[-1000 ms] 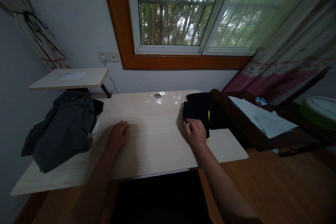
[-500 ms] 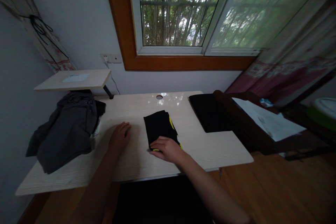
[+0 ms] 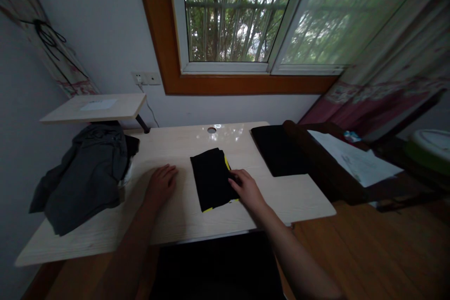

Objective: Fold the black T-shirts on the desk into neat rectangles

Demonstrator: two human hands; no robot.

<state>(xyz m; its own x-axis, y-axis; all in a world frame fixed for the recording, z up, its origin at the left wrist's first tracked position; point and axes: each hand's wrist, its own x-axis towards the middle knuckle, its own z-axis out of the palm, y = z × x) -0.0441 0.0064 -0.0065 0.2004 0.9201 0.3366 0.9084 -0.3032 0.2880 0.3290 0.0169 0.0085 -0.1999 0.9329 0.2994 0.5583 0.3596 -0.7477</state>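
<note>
A folded black garment point(image 3: 211, 180) with yellow showing along its right and lower edges lies flat in the middle of the pale wooden table. At its right edge is my right hand point(image 3: 247, 191), thumb and fingers pinched on the fabric there. My left hand point(image 3: 162, 185) rests on the tabletop to the left of the garment, apart from it, with its fingers stretched out and nothing in it. Part of the garment's right edge is hidden under my right hand.
A heap of dark grey clothing point(image 3: 87, 168) sits at the table's left, below a small raised shelf point(image 3: 98, 108). On the right lies a flat black item point(image 3: 281, 152), beside dark brown furniture with a white sheet point(image 3: 351, 157) on it. The table's front edge is close to my body.
My right hand has moved from the garment's lower front edge to its right edge. The lower edge now shows more fully. My left hand stays in nearly the same place.
</note>
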